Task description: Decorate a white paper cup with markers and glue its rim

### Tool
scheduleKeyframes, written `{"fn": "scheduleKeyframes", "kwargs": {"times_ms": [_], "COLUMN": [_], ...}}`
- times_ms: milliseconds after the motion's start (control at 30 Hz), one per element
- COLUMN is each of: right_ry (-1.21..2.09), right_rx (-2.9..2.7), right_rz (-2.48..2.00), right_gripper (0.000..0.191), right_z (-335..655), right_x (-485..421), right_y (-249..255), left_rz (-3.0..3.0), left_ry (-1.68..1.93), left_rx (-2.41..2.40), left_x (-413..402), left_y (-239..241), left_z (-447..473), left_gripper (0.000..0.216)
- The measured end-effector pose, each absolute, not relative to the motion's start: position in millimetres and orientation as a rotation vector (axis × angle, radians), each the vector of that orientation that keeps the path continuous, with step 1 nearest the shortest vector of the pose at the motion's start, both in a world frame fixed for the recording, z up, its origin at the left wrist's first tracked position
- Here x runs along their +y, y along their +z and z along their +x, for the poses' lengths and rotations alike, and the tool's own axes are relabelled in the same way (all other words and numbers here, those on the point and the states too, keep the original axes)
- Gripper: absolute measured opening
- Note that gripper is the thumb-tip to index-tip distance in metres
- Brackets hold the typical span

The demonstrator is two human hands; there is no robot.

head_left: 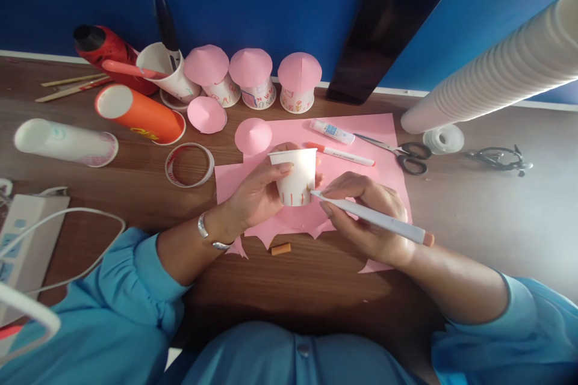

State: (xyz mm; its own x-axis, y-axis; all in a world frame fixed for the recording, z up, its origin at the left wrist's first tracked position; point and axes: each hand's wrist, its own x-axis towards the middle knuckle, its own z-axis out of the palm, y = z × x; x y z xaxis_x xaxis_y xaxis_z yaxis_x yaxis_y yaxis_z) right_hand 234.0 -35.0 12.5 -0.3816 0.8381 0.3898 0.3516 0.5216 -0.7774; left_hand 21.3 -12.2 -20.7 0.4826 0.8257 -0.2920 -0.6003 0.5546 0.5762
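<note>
My left hand (259, 189) grips a white paper cup (295, 177), its rim upward and short orange strokes drawn near its base. In my right hand (372, 213) is a white felt-tip pen (377, 215) with an orange-brown end; its tip meets the cup's lower right side. An orange pen cap (280, 249) lies on the table near me. Beneath both hands is cut pink paper (374, 132). On that paper, a red-capped marker (343, 154), a glue stick (333, 131) and black-handled scissors (413, 158) lie beyond the cup. A pink paper cone (253, 136) sits behind my left hand.
Several decorated cups with pink cone roofs (300, 75) line the blue wall, where a black phone (391, 30) leans. A tall stack of cups (492, 66) rises at right. An orange canister (139, 114), tape roll (189, 165) and power strip (34, 234) are at left.
</note>
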Motion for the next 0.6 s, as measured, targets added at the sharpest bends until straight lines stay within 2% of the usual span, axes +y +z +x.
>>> {"fn": "scheduleKeyframes", "kwargs": {"times_ms": [600], "right_ry": [0.792], "right_rx": [-1.979], "right_rz": [-0.905], "right_gripper": [0.016], "right_z": [230.0], "right_x": [-39.6], "right_y": [13.4], "left_rz": [0.425], "left_ry": [0.933], "left_rx": [0.592], "left_x": [-7.6], "left_y": [-19.0], "left_z": [22.0], "left_gripper": [0.065]}}
